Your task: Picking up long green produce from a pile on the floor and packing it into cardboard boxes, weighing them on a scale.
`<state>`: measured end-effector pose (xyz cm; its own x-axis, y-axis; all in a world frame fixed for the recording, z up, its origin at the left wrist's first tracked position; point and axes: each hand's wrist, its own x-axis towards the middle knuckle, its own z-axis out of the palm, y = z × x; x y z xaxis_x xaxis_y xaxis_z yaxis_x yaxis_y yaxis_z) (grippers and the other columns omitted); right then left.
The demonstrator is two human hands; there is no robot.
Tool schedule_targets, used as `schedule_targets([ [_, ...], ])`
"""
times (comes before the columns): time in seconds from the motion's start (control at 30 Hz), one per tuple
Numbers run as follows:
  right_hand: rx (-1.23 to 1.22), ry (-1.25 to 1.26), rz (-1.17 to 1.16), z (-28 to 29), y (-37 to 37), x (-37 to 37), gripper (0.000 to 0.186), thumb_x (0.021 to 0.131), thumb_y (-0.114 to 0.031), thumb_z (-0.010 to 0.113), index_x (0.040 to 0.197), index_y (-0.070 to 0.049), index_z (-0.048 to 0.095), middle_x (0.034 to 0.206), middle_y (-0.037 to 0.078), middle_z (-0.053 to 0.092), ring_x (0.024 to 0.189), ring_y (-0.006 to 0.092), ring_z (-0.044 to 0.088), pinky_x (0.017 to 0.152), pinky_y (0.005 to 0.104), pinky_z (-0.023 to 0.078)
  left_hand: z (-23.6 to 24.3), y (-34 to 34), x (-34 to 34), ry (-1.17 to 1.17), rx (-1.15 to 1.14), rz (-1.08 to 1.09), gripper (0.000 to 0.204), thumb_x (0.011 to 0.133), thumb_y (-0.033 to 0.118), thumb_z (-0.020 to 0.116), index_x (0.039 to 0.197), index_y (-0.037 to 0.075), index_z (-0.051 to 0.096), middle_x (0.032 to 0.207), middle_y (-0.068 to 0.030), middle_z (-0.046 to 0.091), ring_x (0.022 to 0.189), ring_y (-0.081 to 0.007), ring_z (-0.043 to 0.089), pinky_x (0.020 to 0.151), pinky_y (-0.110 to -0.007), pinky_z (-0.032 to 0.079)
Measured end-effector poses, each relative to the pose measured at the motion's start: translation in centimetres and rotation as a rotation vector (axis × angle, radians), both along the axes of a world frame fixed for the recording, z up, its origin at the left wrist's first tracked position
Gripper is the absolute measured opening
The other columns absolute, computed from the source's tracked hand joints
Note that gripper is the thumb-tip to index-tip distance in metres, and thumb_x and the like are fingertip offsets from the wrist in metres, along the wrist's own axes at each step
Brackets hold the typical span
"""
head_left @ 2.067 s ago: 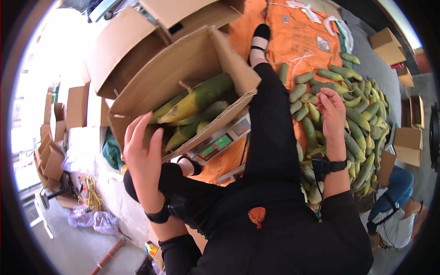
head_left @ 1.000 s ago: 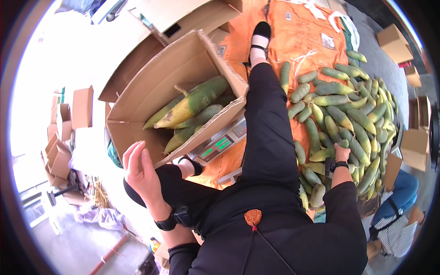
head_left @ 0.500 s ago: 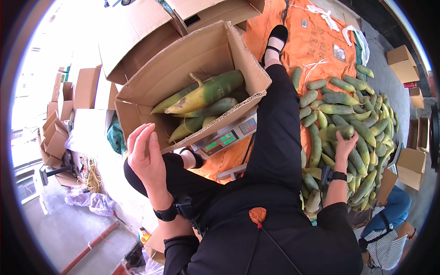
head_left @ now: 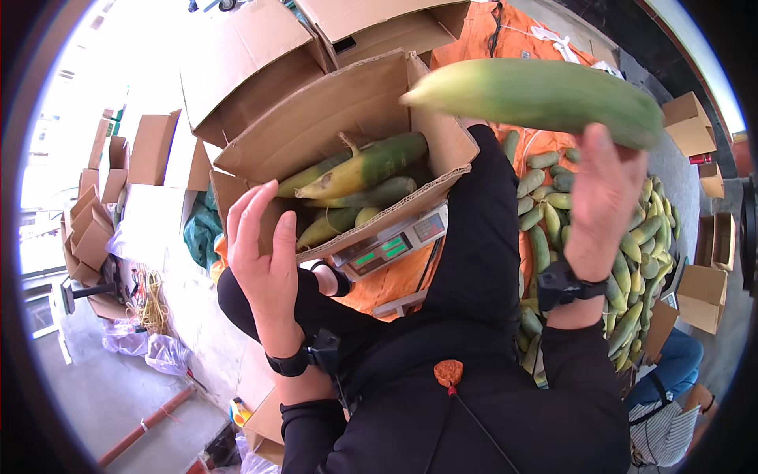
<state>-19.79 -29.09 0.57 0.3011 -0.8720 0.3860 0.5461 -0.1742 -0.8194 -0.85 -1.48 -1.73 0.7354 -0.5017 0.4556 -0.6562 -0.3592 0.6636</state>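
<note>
One large green radish (head_left: 537, 95) hangs aloft, its pale tip showing over the far right corner of an open carton (head_left: 332, 118). Our right hand (head_left: 604, 197) grasps it from below near the blunt green end; blur keeps us from telling exactly how the fingers wrap. Our left hand (head_left: 264, 253) holds nothing, its fingers loosely spread by the carton's near left corner, though whether they touch the cardboard we cannot tell. By our judgement the radish is heavy and stiff, smooth enough to slip and liable to bruise or snap if dropped; we rate the thick middle, near its balance point, the surest place to take hold, and the slim tip the weakest. We count at least five radishes (head_left: 379, 164) inside the carton, one digital scale (head_left: 395, 245) showing beneath its near edge, and two black wristbands (head_left: 560, 286), one on each arm. Dozens more radishes overlap in one pile (head_left: 636, 268) on orange sheeting (head_left: 517, 31) near our right side, too crowded for us to number. One other person (head_left: 679, 359), in blue trousers, is beyond.
</note>
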Motion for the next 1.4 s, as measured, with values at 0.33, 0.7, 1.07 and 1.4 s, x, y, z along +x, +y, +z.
schedule_targets([
  [0.33, 0.174, 0.203, 0.723, -3.5, 9.3, 9.2, 0.067, 0.075, 0.001, 0.078, 0.129, -0.008, 0.039, 0.118, 0.006, 0.053, 0.107, 0.0164, 0.057, 0.088, 0.0317, 0.052, 1.1, -1.6, 1.0, 0.475, 0.101, -0.310, 0.077, 0.064, 0.014, 0.084, 0.133, 0.003, 0.052, 0.116, -0.0139, 0.061, 0.107, -0.0253, 0.060, 0.092, -0.034, 0.046],
  [0.7, -0.225, 0.469, 0.181, -6.0, 4.3, 5.2, 0.027, 0.086, -0.005, 0.067, 0.112, -0.006, 0.061, 0.113, 0.006, 0.061, 0.106, 0.0165, 0.057, 0.085, 0.0294, 0.047, -1.1, 0.2, 3.4, 0.230, 0.499, -0.159, 0.059, 0.068, 0.010, 0.079, 0.123, 0.006, 0.059, 0.106, -0.0120, 0.061, 0.095, -0.0305, 0.061, 0.085, -0.037, 0.048],
  [1.07, -0.131, 0.408, 0.070, -7.0, 2.0, 1.5, 0.019, 0.091, 0.001, 0.062, 0.109, -0.001, 0.062, 0.103, 0.002, 0.064, 0.093, 0.0073, 0.058, 0.080, 0.0217, 0.046, -0.1, 0.9, 1.8, 0.207, 0.299, 0.021, 0.031, 0.084, 0.002, 0.064, 0.115, 0.003, 0.065, 0.104, -0.0090, 0.065, 0.100, -0.0187, 0.062, 0.088, -0.030, 0.047],
  [1.4, 0.026, 0.517, -0.101, -9.3, -1.0, -3.9, 0.014, 0.093, -0.001, 0.059, 0.106, 0.000, 0.062, 0.100, 0.002, 0.064, 0.093, 0.0075, 0.057, 0.083, 0.0218, 0.045, -0.6, 1.6, 0.6, 0.127, 0.216, 0.056, 0.024, 0.083, 0.002, 0.066, 0.106, 0.002, 0.068, 0.101, -0.0099, 0.066, 0.095, -0.0220, 0.064, 0.084, -0.031, 0.049],
])
